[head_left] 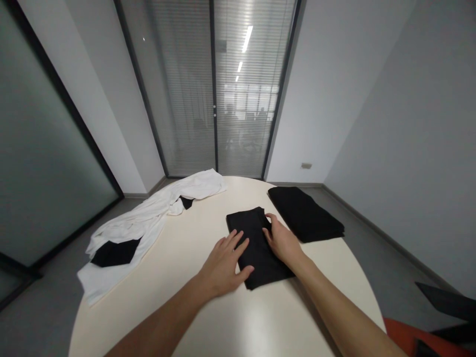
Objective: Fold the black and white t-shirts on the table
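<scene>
A folded black garment (255, 250) lies on the table in front of me; its exact kind does not show. My left hand (226, 265) rests on its left edge, fingers spread and thumb out toward the near corner. At the garment's far right side is my right hand (284, 243), its fingers curled around the edge and its thumb on the cloth, with a little fabric raised between them. Part of the right edge is hidden under that hand and forearm.
The round cream table (193, 248) carries a second folded black stack of cloth (305, 215) at the right rim. Along the left rim lies a loose white garment (148, 218) with black patches, partly hanging over. A red chair (409, 337) stands at the lower right.
</scene>
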A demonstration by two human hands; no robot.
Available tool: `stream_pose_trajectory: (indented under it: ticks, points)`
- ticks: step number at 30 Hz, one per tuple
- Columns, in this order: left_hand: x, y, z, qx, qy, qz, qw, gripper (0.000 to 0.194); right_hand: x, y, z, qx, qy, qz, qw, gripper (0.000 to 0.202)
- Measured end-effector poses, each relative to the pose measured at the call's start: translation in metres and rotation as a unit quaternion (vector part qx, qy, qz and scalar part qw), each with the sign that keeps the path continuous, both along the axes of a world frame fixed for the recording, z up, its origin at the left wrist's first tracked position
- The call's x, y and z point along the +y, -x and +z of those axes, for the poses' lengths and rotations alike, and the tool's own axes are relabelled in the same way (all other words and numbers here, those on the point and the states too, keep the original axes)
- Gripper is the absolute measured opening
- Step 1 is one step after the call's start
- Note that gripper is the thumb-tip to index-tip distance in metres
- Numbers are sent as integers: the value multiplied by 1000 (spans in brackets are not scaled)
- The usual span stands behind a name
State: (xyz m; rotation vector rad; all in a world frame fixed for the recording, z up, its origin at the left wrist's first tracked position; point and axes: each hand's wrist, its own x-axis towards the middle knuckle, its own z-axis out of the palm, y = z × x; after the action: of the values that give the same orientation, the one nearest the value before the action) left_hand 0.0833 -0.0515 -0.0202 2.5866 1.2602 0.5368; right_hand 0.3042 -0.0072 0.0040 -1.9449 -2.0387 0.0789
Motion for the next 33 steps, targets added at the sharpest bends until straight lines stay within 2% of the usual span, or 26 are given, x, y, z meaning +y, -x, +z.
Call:
stream_pose_trajectory:
  ticks: [5,9,12,20,28,33]
  points:
    - [6,0,-7,-14,-28,26,999,63,3,-5,0,24,-31,51,998,19]
    - [17,4,-13,-3,-29,95,995,62,10,-18,11,64,-82,55,993,15]
    - [22,7,-16,10,-23,121,992,59,19,-32,20,66,-104,44,991,16]
    - [24,9,-19,26,-29,121,992,52,62,-69,52,18,-123,47,991,21]
    - [23,7,-16,33,-21,122,992,51,105,-107,81,-13,-136,9,991,23]
    - [23,8,-17,25,-25,122,992,50,122,-142,86,-39,-127,-4,991,26]
